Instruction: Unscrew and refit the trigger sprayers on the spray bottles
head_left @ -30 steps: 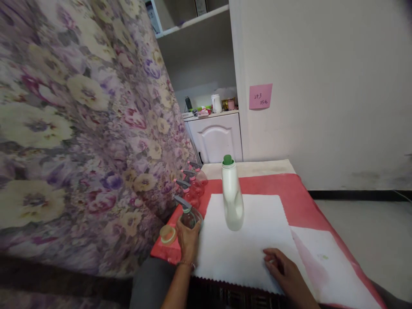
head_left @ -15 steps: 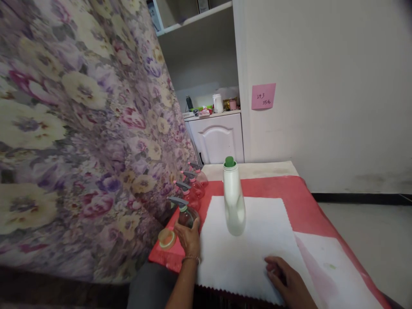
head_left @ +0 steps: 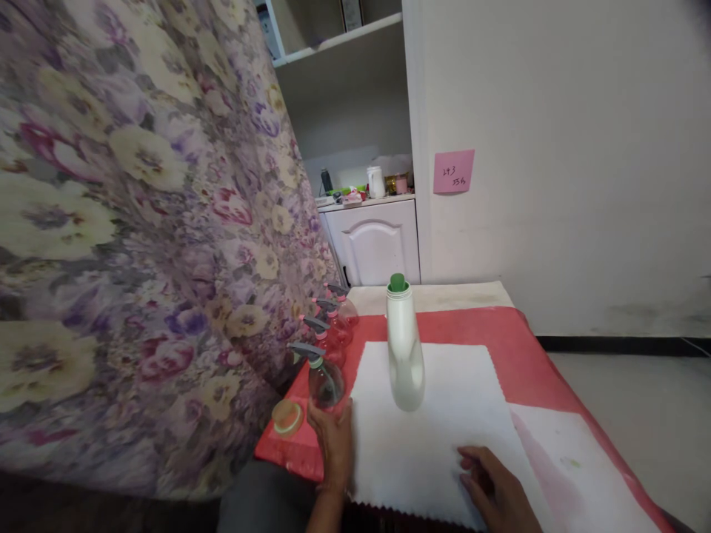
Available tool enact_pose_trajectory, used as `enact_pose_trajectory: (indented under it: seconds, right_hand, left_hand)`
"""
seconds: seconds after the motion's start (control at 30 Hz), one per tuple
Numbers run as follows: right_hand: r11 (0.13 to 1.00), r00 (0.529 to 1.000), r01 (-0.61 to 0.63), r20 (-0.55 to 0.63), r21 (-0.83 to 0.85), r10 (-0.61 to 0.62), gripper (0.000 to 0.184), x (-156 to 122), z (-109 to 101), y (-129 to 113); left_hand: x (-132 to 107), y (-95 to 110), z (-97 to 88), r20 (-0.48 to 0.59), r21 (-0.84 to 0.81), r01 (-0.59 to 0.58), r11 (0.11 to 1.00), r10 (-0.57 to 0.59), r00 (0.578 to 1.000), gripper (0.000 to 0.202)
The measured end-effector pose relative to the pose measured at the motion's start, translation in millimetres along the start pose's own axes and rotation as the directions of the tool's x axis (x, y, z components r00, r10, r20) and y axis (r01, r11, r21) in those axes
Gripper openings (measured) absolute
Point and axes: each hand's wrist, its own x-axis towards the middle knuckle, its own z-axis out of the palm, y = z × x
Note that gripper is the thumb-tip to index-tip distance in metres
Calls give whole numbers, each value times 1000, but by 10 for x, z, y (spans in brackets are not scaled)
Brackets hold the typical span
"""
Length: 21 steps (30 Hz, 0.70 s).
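The red-covered surface (head_left: 516, 348) sits between a floral purple curtain (head_left: 138, 222) and a plain white wall (head_left: 555, 148). Your clear plastic spray bottle with a grey trigger head (head_left: 323, 376) stands upright at the surface's left edge, first in a row of pink-tinted spray bottles (head_left: 333, 326) lined along the curtain, probably parked there to keep the middle free. Your left hand (head_left: 333, 440) sits just below that clear bottle, its fingers (head_left: 322, 411) loosely curled and touching the base rather than wrapped round it. A round orange lid (head_left: 287, 417) lies just left. Your right hand (head_left: 497, 488) rests flat, fingers relaxed, pinning the white cloth (head_left: 444, 437), on which a tall white plastic bottle with a green cap (head_left: 404, 348) stands.
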Motion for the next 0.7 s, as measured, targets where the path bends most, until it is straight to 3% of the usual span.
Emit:
enact_pose_trajectory:
  seconds: [0.1, 0.17, 0.23, 0.3, 0.4, 0.53, 0.63, 0.7]
  right_hand:
    - [986, 989, 151, 18, -75, -150, 28, -54, 163, 93]
    - [949, 964, 260, 107, -178, -244, 36, -56, 281, 247]
    - [891, 942, 334, 150, -307, -301, 45, -25, 386, 445]
    - [806, 896, 441, 250, -393, -368, 51, 22, 460, 633]
    - [675, 841, 537, 264, -506, -472, 55, 58, 506, 811]
    - [570, 803, 559, 222, -602, -554, 49, 17, 511, 866]
    - [588, 807, 547, 187, -596, -560, 45, -1, 492, 842]
    - [650, 836, 526, 194, -549, -512, 42, -3, 463, 786]
  left_hand:
    - [-354, -89, 4, 82, 55, -40, 998, 35, 996, 70]
    - [-566, -255, 57, 221, 193, -219, 957, 175, 959, 57]
    - [-697, -458, 121, 415, 268, -477, 837, 347, 841, 51]
    - [-732, -623, 163, 515, 305, -653, 693, 457, 725, 51]
    - [-671, -727, 166, 553, 352, -748, 563, 520, 651, 53]
    - [-578, -726, 135, 558, 393, -764, 512, 527, 641, 53]
    - [-542, -740, 146, 525, 400, -752, 524, 542, 656, 50]
    - [-525, -753, 160, 503, 395, -746, 537, 553, 664, 49]
